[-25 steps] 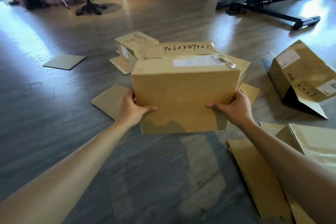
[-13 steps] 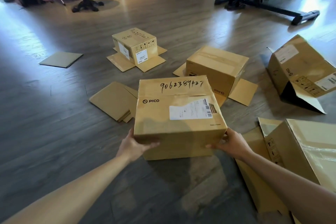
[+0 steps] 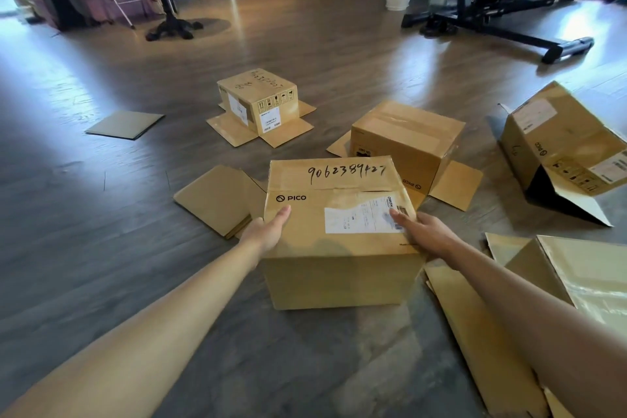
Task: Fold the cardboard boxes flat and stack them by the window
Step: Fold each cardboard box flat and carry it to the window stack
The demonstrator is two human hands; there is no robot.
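Centre frame: squared corrugated cardboard box (image 3: 339, 234), matte tan, PICO print, handwritten digits and a white label on top, standing on glossy grey wood-plank floor (image 3: 101, 231). Left hand (image 3: 268, 231) and right hand (image 3: 420, 231) lie flat on its top, fingers straight, gripping nothing. Flattened cardboard sheets (image 3: 217, 197) just left of it.

- The left hand (image 3: 266, 231) reaches forward on a straight bare arm, fingers extended and flat, palm turned inward
- The right hand (image 3: 424, 231) mirrors it, fingers straight and together, forearm stretched out from the lower right
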